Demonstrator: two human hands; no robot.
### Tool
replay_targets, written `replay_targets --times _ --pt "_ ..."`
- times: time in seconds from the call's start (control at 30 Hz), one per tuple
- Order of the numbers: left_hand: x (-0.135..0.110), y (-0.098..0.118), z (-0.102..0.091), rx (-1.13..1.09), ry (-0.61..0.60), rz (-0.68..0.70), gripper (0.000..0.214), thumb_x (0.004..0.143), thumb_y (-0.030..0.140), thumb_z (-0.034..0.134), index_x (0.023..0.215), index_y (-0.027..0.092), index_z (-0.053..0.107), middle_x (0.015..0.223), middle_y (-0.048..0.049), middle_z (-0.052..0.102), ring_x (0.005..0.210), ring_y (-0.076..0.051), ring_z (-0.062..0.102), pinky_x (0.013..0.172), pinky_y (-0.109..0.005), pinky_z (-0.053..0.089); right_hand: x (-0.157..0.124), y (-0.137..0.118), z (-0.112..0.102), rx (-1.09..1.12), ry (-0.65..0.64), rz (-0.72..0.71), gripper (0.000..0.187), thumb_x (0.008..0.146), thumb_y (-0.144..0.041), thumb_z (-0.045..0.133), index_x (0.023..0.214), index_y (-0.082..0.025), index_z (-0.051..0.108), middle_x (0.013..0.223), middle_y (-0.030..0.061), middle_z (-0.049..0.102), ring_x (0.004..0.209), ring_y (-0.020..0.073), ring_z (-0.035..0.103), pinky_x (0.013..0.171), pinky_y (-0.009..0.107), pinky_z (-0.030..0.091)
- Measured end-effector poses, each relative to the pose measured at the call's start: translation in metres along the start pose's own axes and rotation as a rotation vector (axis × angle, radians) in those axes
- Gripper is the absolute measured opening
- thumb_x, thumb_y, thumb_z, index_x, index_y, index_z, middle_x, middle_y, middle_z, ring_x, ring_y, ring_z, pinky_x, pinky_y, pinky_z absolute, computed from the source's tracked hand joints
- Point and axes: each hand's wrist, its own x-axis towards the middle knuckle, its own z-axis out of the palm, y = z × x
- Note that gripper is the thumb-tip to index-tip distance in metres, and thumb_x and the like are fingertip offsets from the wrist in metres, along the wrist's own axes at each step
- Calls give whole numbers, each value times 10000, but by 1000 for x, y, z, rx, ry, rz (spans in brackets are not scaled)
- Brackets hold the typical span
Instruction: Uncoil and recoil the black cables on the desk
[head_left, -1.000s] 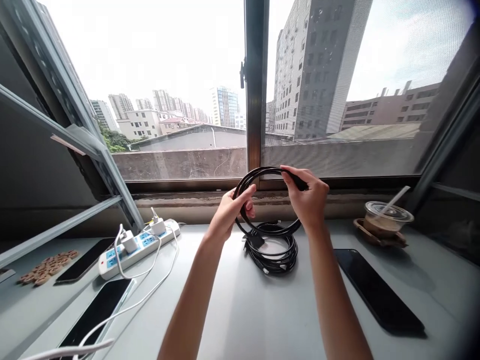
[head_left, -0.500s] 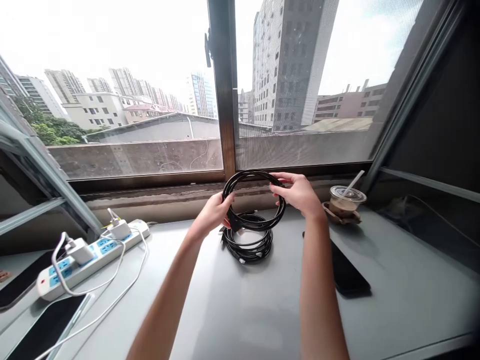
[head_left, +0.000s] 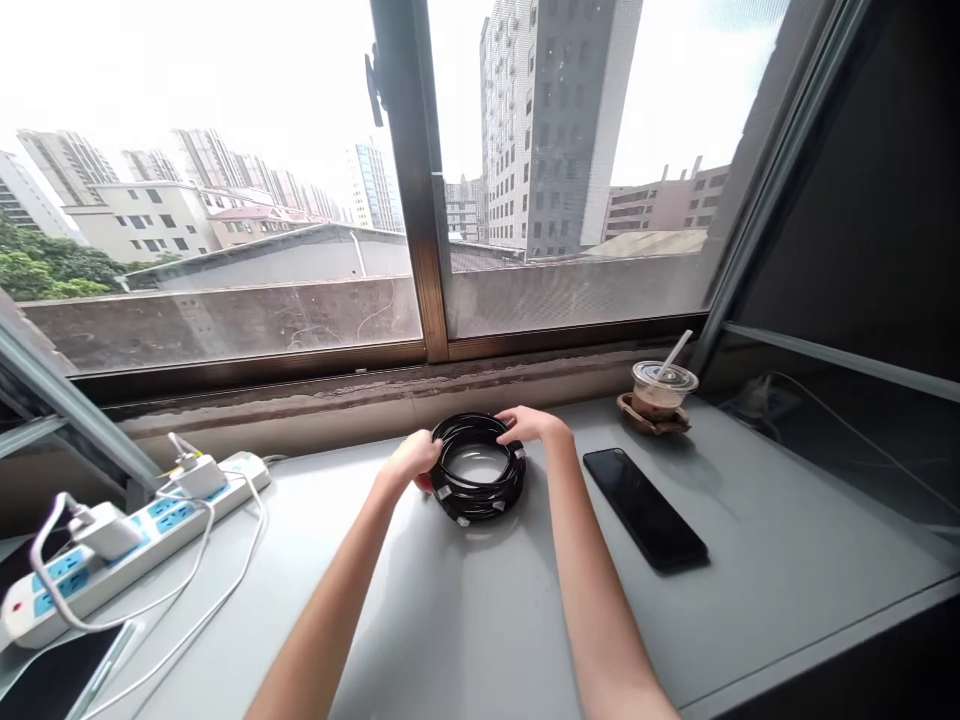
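Note:
A stack of coiled black cables [head_left: 478, 482] lies flat on the grey table [head_left: 480, 630] near the window sill. My left hand [head_left: 411, 458] curls round the coil's left edge. My right hand [head_left: 534, 426] rests on its far right edge with the fingers bent over the cable. Both hands are on the top coil, which sits down on the pile.
A dark phone [head_left: 643, 506] lies right of the coil. Behind it, an iced drink with a straw [head_left: 661, 390] stands on a coaster. At the left, a white power strip [head_left: 112, 545] with chargers and white leads; another phone [head_left: 45, 680] shows at the bottom left.
The coil that my hands held up in the air has come down onto the pile on the table. The view has turned to the right and downward.

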Motion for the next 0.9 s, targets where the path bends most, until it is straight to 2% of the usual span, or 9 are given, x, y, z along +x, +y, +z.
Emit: replay_targets --times 0.07,0.17,0.23,0.33,0.47,0.6,0.7,0.77,0.9 --pt "-3 3 -3 54 119 13 316 849 293 376 822 80 609 701 -173 676 611 -263 661 620 -328 494 3 -1 2 23 11 -29 300 866 -258 559 1150 -161 557 1133 74 589 980 184 588 861 401 488" --pt "-8 9 -5 133 369 16 365 839 318 417 1089 75 525 1025 -230 639 938 -341 620 801 -408 443 6 -2 7 64 42 -65 291 870 -263 552 1144 -165 562 1174 79 573 1028 193 570 887 410 473" --pt "-10 12 -7 154 487 14 405 843 343 412 1150 89 485 1050 -226 627 1022 -366 574 830 -429 417 6 -1 7 91 59 -71 311 851 -259 579 1145 -158 567 1175 84 580 1038 194 570 907 417 458" --pt "-8 11 -14 138 568 11 390 849 400 380 1083 131 539 970 -191 653 976 -362 591 800 -417 420 -3 -2 -3 136 105 -61 379 794 -256 642 1154 -149 589 1142 102 615 1022 206 589 946 376 426" --pt "11 -10 -14 61 556 -15 362 835 433 376 885 173 624 866 -139 683 929 -333 612 761 -373 425 -33 -4 -32 224 204 -93 444 827 -309 586 1244 -166 538 1162 106 611 1064 201 571 974 320 395" --pt "32 -47 5 -49 471 -59 380 821 405 397 609 178 616 672 -118 674 798 -294 643 666 -306 422 -56 4 -49 332 216 -134 429 901 -347 467 1316 -243 445 1240 62 565 1094 135 558 959 256 414" --pt "39 -66 21 -135 525 -68 396 845 375 368 606 174 612 828 -155 684 931 -320 608 702 -324 408 -50 18 -38 362 113 31 409 908 -363 447 1264 -165 485 1190 141 586 1000 173 620 863 294 493" --pt "40 -73 29 -219 542 -50 413 862 384 369 598 170 604 863 -154 675 984 -324 581 740 -340 405 -40 26 -23 357 -14 189 456 896 -421 444 1173 -70 534 1001 206 649 838 240 672 731 382 543" --pt "44 -80 36 -488 511 -5 374 879 416 451 691 137 612 792 -81 641 892 -235 592 780 -358 438 -21 32 1 368 -176 294 574 861 -586 384 1041 -78 582 777 156 683 695 233 688 661 368 556"
